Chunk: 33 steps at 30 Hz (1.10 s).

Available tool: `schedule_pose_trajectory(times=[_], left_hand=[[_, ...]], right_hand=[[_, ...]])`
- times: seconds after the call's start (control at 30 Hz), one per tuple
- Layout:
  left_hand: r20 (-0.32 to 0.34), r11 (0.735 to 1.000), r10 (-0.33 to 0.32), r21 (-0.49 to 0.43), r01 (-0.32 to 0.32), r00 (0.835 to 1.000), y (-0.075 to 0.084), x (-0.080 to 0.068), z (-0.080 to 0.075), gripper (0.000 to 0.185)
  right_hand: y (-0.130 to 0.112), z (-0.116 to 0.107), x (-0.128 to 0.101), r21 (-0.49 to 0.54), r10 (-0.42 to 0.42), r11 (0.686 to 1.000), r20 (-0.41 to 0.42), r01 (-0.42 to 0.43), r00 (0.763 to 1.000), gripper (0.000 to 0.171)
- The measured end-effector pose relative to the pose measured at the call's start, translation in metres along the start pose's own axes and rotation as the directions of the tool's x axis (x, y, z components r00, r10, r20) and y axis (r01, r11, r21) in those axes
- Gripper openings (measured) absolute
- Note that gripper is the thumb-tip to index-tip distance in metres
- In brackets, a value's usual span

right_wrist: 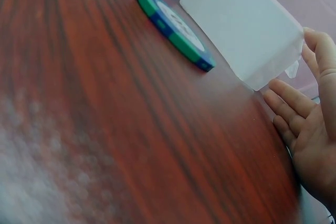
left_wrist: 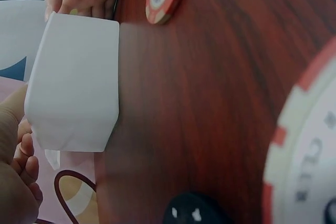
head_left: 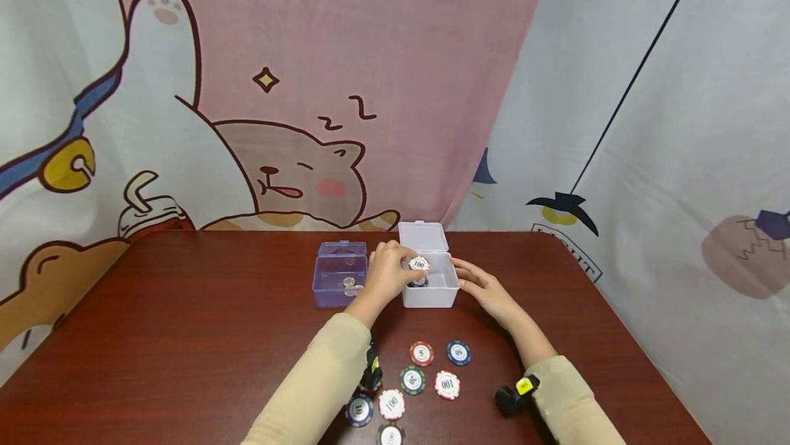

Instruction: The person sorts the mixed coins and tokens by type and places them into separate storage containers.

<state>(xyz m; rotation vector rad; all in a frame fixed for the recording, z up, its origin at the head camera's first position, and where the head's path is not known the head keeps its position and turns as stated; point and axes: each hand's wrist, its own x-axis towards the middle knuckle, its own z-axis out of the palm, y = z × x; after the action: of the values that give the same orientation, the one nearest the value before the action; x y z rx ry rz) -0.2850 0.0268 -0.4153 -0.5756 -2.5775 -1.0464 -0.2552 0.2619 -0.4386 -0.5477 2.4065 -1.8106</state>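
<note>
- We count two small plastic boxes near the far edge of the bench, both with lids open: one purple box and one white box.
- We count seven poker chips lying loose on the bench near its front edge: a red "5" chip, a blue chip, a green chip, a white-and-red "100" chip, a second "100" chip, a dark blue chip, and one chip cut off by the frame.
- One more white "100" chip sits over the white box.
- Another dark chip shows inside that box.
- Two hands: left hand, right hand.
- The purple box holds a few pale pieces; we cannot count them.
</note>
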Motion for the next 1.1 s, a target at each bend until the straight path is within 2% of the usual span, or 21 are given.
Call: schedule_pose_trajectory(times=[0.1, 0.33, 0.5, 0.67, 0.9, 1.1], left_hand=[[0.011, 1.0, -0.007, 0.0, 0.007, 1.0, -0.001, 0.0, 0.001, 0.038], [0.011, 0.998, -0.045, 0.033, 0.044, 0.999, -0.003, 0.0, 0.002, 0.039], [0.021, 0.997, -0.072, 0.043, 0.071, 0.997, -0.003, 0.0, 0.002, 0.038], [0.025, 0.994, -0.103, 0.047, 0.102, 0.994, -0.002, 0.0, 0.003, 0.039], [0.05, 0.99, -0.138, 0.042, 0.136, 0.989, -0.002, 0.0, 0.004, 0.046], [0.041, 0.991, -0.135, 0.023, 0.134, 0.99, -0.001, -0.001, 0.003, 0.046]], right_hand=[[0.002, 0.0, 0.001, -0.004, -0.006, 1.0, 0.002, 0.006, 1.0, 0.049], [0.028, -0.006, 0.008, 0.001, -0.009, 1.0, -0.015, 0.009, 1.0, 0.049], [0.032, -0.006, 0.007, -0.02, -0.011, 1.0, -0.023, 0.011, 1.0, 0.049], [0.03, -0.006, 0.008, -0.007, -0.013, 1.0, -0.013, 0.013, 1.0, 0.049], [0.002, -0.001, 0.0, -0.01, -0.007, 1.0, 0.002, 0.007, 1.0, 0.05], [0.002, -0.001, 0.001, 0.021, -0.002, 1.0, 0.002, 0.002, 1.0, 0.05]])
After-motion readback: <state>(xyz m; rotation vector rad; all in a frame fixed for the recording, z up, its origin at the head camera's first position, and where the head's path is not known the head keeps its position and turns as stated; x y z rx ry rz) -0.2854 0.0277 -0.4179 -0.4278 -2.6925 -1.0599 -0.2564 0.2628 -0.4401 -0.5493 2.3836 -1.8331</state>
